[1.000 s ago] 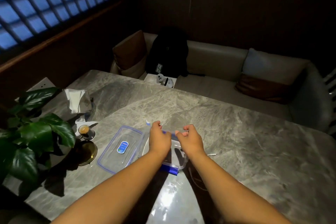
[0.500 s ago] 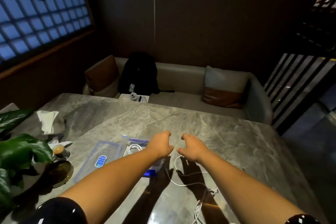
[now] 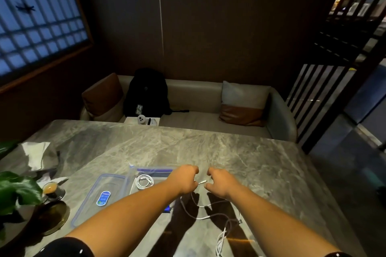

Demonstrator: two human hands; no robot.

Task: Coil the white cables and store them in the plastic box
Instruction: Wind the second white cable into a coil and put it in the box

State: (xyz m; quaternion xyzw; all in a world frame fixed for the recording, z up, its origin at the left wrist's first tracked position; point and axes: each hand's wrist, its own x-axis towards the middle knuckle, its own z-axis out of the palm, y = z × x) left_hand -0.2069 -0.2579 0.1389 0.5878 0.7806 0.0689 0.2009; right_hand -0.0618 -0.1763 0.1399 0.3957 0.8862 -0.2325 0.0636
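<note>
A clear plastic box (image 3: 153,171) with blue clips sits on the marble table (image 3: 229,156), partly hidden by my left forearm. One coiled white cable (image 3: 143,181) lies inside it. My left hand (image 3: 184,178) is closed on the plug end of a loose white cable (image 3: 205,217), which trails down over the table toward the near right. My right hand (image 3: 220,181) hovers just right of the plug, fingers curled and apart, holding nothing that I can see.
The box's clear lid (image 3: 102,196) with a blue label lies flat left of the box. Further left stand a small cup (image 3: 50,189), a brass dish (image 3: 53,216), a plant (image 3: 14,192) and a tissue holder (image 3: 35,155). A sofa with a black backpack (image 3: 147,94) is behind the table.
My view has swung up and right. My hands left the box and came to the loose cable; my left hand has taken its plug end and lifted it off the table.
</note>
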